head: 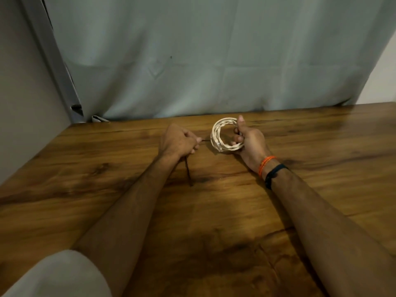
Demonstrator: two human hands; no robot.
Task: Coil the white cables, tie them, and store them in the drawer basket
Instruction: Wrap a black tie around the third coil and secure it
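A white cable (pixel 216 133) is wound into a small round coil and held upright just above the wooden table (pixel 214 211). My right hand (pixel 249 142) grips the coil's right side, thumb up over the top. A thin dark tie (pixel 189 173) runs from the coil's left side through my left hand (pixel 177 141), and its loose end trails down onto the table toward me. My left hand is closed on the tie a short way left of the coil. No drawer or basket is in view.
A pale grey-green curtain (pixel 214 61) hangs behind the table's far edge. A grey wall (pixel 21 82) borders the table on the left. Orange and black bands (pixel 270 170) circle my right wrist.
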